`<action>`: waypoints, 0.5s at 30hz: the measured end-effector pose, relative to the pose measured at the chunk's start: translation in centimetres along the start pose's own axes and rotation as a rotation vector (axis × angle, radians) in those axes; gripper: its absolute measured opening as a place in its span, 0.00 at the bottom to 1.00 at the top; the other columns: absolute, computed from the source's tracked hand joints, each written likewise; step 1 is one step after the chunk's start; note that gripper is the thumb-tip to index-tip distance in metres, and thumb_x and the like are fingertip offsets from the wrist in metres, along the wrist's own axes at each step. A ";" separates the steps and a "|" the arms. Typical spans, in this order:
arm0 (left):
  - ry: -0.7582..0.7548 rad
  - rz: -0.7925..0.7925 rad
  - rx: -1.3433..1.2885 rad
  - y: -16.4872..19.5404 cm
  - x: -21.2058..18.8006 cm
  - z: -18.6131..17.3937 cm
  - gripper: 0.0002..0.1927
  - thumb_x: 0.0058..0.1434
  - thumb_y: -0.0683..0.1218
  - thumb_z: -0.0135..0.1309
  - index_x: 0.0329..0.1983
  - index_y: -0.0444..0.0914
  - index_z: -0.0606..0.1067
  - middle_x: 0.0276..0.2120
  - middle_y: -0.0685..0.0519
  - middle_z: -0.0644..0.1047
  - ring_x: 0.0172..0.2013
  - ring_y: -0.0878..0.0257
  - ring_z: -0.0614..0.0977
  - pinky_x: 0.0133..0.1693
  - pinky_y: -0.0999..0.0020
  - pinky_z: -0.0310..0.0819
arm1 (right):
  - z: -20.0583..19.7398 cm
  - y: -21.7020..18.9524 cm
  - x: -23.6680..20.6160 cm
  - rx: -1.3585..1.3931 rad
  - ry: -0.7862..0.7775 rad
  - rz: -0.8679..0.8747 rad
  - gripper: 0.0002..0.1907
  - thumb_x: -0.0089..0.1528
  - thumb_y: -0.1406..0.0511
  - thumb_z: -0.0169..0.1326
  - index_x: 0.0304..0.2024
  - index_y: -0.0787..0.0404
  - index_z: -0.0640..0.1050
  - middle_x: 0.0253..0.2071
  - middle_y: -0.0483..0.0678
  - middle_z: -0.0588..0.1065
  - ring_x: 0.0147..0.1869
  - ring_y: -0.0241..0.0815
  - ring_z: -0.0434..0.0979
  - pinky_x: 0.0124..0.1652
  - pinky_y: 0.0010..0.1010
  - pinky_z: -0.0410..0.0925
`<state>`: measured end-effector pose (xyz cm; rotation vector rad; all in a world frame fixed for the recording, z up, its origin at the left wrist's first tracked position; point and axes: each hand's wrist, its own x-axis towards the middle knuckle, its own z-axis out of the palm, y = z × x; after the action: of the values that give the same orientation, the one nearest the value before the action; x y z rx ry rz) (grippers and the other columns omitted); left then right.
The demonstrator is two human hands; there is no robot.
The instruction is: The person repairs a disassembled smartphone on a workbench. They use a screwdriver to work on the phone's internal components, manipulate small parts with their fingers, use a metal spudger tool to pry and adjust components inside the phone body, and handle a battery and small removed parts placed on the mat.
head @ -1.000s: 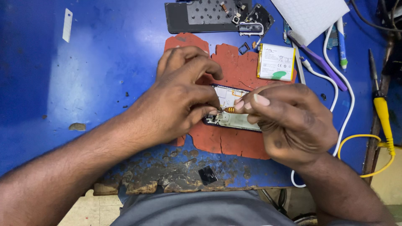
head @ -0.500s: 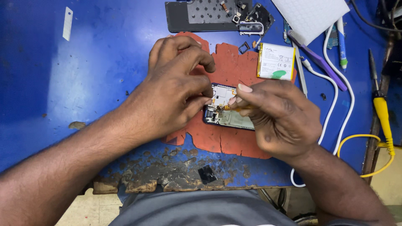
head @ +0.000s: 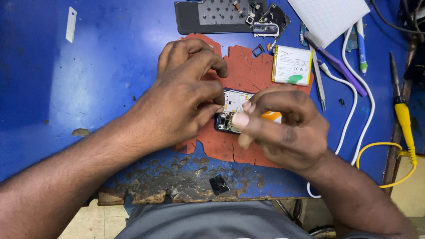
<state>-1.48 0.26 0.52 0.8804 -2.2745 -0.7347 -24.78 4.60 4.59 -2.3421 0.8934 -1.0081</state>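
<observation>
From the head camera, an opened phone [head: 231,110] with its insides showing lies on a red mat [head: 248,73]. The left hand [head: 186,95] pinches its edge. The right hand [head: 283,128] curls closed above it, holding something orange [head: 271,116].

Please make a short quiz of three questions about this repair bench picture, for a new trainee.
1. True or false: the left hand rests on the opened phone.
2. The phone lies on which surface? A) a white cloth B) a red mat C) bare blue table
3. Fill in: the white flat battery lies on the far right corner of the red mat, beyond the ____ hand.

Key
1. True: its fingers press on the phone's left end.
2. B: the cracked red mat lies on the blue table, and the phone is on it.
3. Right.
</observation>
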 end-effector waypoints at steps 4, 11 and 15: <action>0.012 0.010 -0.010 0.1 0.0 0.0 0.07 0.50 0.43 0.67 0.31 0.40 0.82 0.52 0.51 0.73 0.61 0.48 0.67 0.65 0.47 0.55 | -0.1 -0.5 0.8 0.108 -0.076 0.031 0.28 0.51 0.85 0.57 0.51 0.61 0.76 0.41 0.51 0.74 0.43 0.46 0.81 0.44 0.34 0.77; 0.018 0.030 -0.003 0.0 -0.3 0.2 0.05 0.51 0.42 0.65 0.31 0.39 0.81 0.52 0.50 0.73 0.61 0.48 0.67 0.65 0.47 0.56 | 0.1 -0.2 0.7 0.163 -0.043 0.092 0.27 0.58 0.87 0.51 0.54 0.59 0.77 0.43 0.51 0.76 0.45 0.42 0.81 0.43 0.27 0.76; 0.026 0.045 -0.016 0.0 -0.4 0.4 0.06 0.51 0.43 0.65 0.31 0.38 0.81 0.52 0.49 0.73 0.61 0.47 0.67 0.64 0.46 0.56 | 0.4 -0.1 0.5 0.155 -0.029 0.107 0.26 0.53 0.85 0.54 0.50 0.61 0.77 0.41 0.53 0.75 0.43 0.44 0.80 0.42 0.32 0.77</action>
<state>-1.53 0.62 0.14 0.8241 -2.2557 -0.7162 -24.19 4.33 4.64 -2.1518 0.8860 -0.9619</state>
